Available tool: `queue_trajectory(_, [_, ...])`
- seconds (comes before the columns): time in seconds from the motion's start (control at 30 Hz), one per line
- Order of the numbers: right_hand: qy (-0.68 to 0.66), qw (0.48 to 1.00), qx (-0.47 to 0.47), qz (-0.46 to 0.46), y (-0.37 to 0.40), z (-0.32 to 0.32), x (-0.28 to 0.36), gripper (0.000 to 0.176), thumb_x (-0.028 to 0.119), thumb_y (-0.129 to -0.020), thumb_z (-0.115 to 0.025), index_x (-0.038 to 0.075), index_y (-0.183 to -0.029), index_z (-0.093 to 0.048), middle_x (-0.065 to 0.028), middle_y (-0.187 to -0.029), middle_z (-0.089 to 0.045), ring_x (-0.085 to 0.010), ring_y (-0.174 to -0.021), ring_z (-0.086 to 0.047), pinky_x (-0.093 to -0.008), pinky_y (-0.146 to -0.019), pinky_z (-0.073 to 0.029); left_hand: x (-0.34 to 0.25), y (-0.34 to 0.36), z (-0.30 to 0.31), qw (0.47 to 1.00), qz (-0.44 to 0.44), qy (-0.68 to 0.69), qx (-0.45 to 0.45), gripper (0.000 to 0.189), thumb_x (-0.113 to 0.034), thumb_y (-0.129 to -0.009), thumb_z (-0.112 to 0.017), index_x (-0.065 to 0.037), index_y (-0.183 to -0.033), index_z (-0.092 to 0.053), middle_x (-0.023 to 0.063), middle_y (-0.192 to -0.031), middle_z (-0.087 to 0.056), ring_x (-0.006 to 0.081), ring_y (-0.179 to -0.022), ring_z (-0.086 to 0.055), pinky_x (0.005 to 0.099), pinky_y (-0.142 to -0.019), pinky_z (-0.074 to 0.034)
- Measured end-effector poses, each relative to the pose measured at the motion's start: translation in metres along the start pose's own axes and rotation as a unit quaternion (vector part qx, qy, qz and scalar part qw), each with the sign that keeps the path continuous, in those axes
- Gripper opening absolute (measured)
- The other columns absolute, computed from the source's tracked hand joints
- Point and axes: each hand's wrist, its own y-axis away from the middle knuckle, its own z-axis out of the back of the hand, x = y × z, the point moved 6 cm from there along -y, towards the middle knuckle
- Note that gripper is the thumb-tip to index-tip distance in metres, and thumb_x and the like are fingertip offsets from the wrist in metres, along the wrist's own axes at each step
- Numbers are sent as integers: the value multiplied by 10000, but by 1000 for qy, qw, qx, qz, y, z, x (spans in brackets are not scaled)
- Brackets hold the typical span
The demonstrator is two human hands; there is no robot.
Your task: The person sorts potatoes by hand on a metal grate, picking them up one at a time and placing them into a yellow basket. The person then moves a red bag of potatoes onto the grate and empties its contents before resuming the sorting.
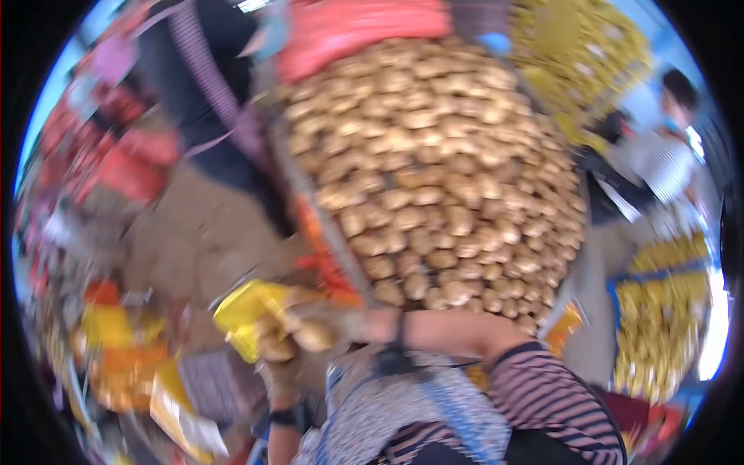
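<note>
Currently right hand point(345, 322) is gripping a potato point(314, 335) beside the yellow bag point(246, 310); left hand point(283, 377) is showing blurred, grip impossible to tell.

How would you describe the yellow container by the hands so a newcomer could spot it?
Start at the big potato heap in the middle and drop to its lower left edge, where the right hand holds potatoes. The yellow container sits just left of that hand, bright plain yellow against the brown potatoes.

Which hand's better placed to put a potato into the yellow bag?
Probably right: the right hand holds a potato right beside the yellow bag. The left hand sits below the bag, its grip too blurred to tell.
</note>
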Motion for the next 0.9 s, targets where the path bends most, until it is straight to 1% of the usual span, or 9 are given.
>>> queue_trajectory(0.07, [-41, 997, -61, -21, 11, -30, 18, 316, 382, -932, -633, 86, -1044, -643, -56, -932, -662, -185, -804, -636, -348, -666, -522, -2, 11, 22, 953, 294, 79, -15, 821, -411, -717, -854, -67, -1360, -478, 107, -1228, -634, 227, -1111, -633, 377, -956, -516])
queue_trajectory(0.13, [227, 958, -161, 69, 13, -20, 34, 520, 444, -892, -706, 81, -1244, -589, -134, -1102, -629, -258, -1015, -635, -400, -817, -535, 103, 48, -39, 496, 493, 699, -146, 713, -409, -808, -742, -30, -1341, -457, 132, -1208, -639, 345, -1014, -658, 408, -899, -569])
queue_trajectory(0.17, [221, 956, -178, 80, 20, -1, 31, 520, 444, -892, -706, 81, -1244, -589, -134, -1102, -629, -258, -1015, -635, -400, -817, -535, 103, 40, -45, 498, 494, 702, -125, 713, -409, -808, -742, -30, -1341, -457, 132, -1208, -639, 345, -1014, -658, 408, -899, -569])
queue_trajectory(0.23, [573, 685, -294, 340, 54, 26, 55, 528, 348, -884, -703, 48, -1296, -566, -200, -1152, -624, -331, -1066, -618, -477, -885, -509, 101, 49, -55, 369, 641, 648, -182, 607, -446, -866, -688, -64, -1291, -486, 123, -1121, -659, 347, -925, -675, 414, -846, -590])
queue_trajectory(0.33, [654, 418, -436, 455, 200, 37, 130, 327, 170, -720, -718, 57, -1022, -661, -200, -1096, -653, -400, -952, -634, -445, -823, -534, 104, 38, -79, 456, 642, 603, -125, 462, -413, -886, -687, -100, -1190, -533, 127, -1125, -634, 323, -963, -655, 430, -829, -588])
queue_trajectory(0.47, [740, 271, -584, 195, 296, 174, 142, 455, 136, -792, -645, 90, -1244, -611, -174, -1364, -534, -370, -1252, -504, -539, -941, -486, -16, -24, -101, 650, 505, 567, -12, 382, -321, -892, -690, -121, -1201, -589, 50, -944, -663, 238, -804, -665, 370, -654, -563])
queue_trajectory(0.53, [785, 297, -515, 177, 324, 241, 130, 490, 127, -799, -636, 142, -1287, -591, -162, -1401, -483, -377, -1263, -496, -521, -956, -488, -83, -54, -122, 839, 325, 413, 143, 419, -295, -915, -660, -102, -1276, -566, 49, -1010, -671, 204, -845, -668, 342, -684, -562])
queue_trajectory(0.8, [401, 729, -441, 335, 356, 223, 154, 332, 320, -914, -633, 106, -1166, -661, -140, -1128, -623, -389, -1120, -566, -455, -884, -502, -284, -78, -237, 615, 401, 612, 294, 389, -375, -928, -648, -104, -1202, -601, 91, -1089, -659, 244, -998, -648, 456, -870, -541])
queue_trajectory(0.9, [575, 596, -458, 324, 344, 240, 189, 327, 367, -897, -618, 106, -1079, -692, -107, -1049, -654, -337, -1072, -581, -467, -905, -467, -309, -81, -264, 482, 475, 657, 333, 408, -408, -885, -671, -99, -1146, -618, 87, -1122, -664, 264, -1081, -624, 531, -965, -493])
